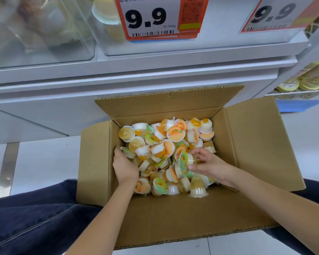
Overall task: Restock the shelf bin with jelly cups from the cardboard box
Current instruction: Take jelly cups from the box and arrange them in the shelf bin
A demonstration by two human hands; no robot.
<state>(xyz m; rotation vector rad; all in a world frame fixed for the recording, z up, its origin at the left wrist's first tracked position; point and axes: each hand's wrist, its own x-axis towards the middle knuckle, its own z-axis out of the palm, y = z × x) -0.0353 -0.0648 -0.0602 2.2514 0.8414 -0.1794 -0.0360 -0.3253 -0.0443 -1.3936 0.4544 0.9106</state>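
Inside the box (pixel 247 144), both hands lay among the cups (pixel 166 150): left hand (pixel 124 167) fingers buried, grip unclear; right hand (pixel 208 165) fingers pinched one cup (pixel 185 160).

Bare forearms with no sleeves in view, bare hands (pixel 125 168), dark navy trousers (pixel 35 218)

White shelving (pixel 136 74) with orange-edged price tags (pixel 151 17) above pale glossy floor tiles (pixel 44 162).

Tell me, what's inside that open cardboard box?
The cardboard box holds a loose heap of jelly cups, with both hands reaching in. The heap hides the box floor and any deeper cups.
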